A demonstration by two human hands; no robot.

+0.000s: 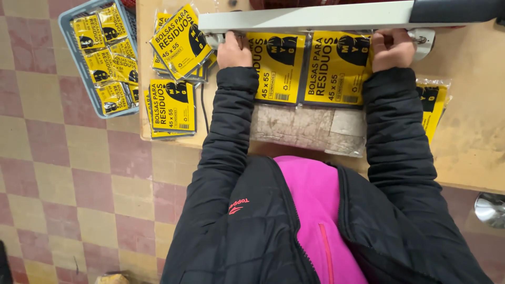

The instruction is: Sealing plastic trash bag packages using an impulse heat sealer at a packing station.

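My table (473, 152) is a worn tan board. On it two yellow packets (305, 68) lie side by side before me, their top edges under the white sealer bar (305, 17). Stacks of the same packets (176, 73) sit at its left end, one more packet (432, 105) at the right. Beside it, on the checkered floor (73, 173), stands a grey crate (71, 39) of packets

Both hands (left (234, 51), right (392, 50)) grip yellow packets (307, 68) under the sealer bar (305, 21).
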